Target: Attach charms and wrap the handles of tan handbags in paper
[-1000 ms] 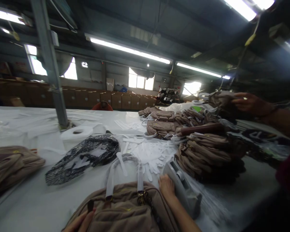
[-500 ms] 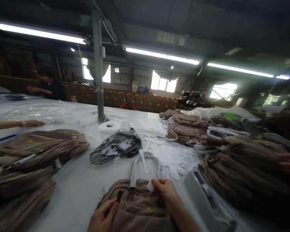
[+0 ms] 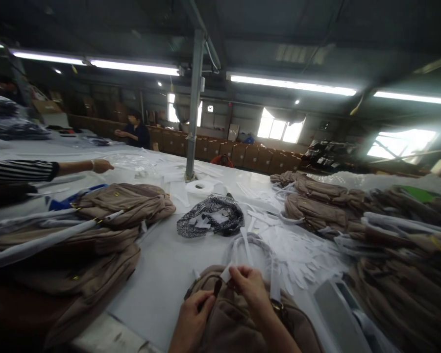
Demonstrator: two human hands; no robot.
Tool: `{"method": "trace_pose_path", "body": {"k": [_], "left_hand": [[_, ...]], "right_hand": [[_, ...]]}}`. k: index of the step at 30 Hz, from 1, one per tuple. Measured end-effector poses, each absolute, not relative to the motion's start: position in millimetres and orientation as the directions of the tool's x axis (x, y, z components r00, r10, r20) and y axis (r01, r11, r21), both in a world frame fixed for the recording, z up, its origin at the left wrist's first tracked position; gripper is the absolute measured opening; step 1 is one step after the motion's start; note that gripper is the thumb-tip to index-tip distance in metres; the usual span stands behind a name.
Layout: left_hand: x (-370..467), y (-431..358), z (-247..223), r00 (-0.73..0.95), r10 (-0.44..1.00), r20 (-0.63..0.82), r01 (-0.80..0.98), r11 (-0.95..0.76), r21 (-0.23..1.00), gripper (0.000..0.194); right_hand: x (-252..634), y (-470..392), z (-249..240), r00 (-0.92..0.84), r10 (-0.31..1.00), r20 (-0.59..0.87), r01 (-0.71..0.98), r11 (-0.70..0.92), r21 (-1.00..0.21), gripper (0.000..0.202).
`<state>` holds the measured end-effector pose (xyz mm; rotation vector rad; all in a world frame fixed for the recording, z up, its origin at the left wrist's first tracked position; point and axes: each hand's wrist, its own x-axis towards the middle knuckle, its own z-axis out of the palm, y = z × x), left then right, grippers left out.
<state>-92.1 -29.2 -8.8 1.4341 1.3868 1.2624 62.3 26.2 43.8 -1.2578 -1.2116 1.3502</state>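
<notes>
A brown fabric bag (image 3: 235, 318) with a looped handle wrapped in white lies at the bottom middle, close to me. At its upper left, my left hand (image 3: 194, 314) pinches a small dark brown tab (image 3: 217, 287). Just right of that, my right hand (image 3: 248, 284) holds a small white strip (image 3: 226, 273) between thumb and fingers, near the tab. Beyond the bag sits a black-and-white speckled bundle (image 3: 209, 215) with white scraps in it. Loose white strips (image 3: 297, 250) are spread to the right of the bag's handle.
Brown bags are piled at left (image 3: 132, 206) and right (image 3: 397, 294). A grey dispenser-like object (image 3: 338, 314) stands right of my bag. A white roll (image 3: 199, 186) lies near a metal post (image 3: 194, 108). Another person's hand (image 3: 102, 165) reaches in from the left.
The view has swung left, so things sit farther right. My right hand has brought the white strip across the bag, close to the tab in my left hand.
</notes>
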Motion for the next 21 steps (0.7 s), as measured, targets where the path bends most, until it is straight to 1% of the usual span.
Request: {"method": "trace_pose_path", "body": {"k": [4,8,10,13,16,21], "left_hand": [[-92,-30,-9,-0.067,0.985,0.159,0.233,-0.139,0.962,0.027],[-91,-31,-7,-0.071,0.985,0.157,0.25,-0.135,0.959,0.028],[-91,-31,-6,-0.065,0.985,0.159,0.255,-0.138,0.957,0.028],[-90,-31,-5,-0.07,0.985,0.159,0.253,-0.137,0.958,0.027],[-91,-31,-7,-0.086,0.988,0.128,0.178,-0.111,0.978,0.028],[-94,-35,-16,-0.118,0.992,0.034,0.01,-0.033,0.999,0.047]], "right_hand": [[59,24,51,-0.088,0.992,-0.085,0.019,-0.084,-0.996,0.044],[58,25,49,-0.131,0.99,-0.052,0.126,-0.036,-0.991,0.04],[58,24,48,-0.184,0.983,-0.015,0.196,0.022,-0.98,0.036],[55,21,51,-0.285,0.956,0.074,0.292,0.16,-0.943,0.028],[50,16,56,-0.365,0.919,0.151,0.349,0.285,-0.892,0.024],[43,14,57,-0.429,0.879,0.209,0.408,0.395,-0.823,0.024]]}}
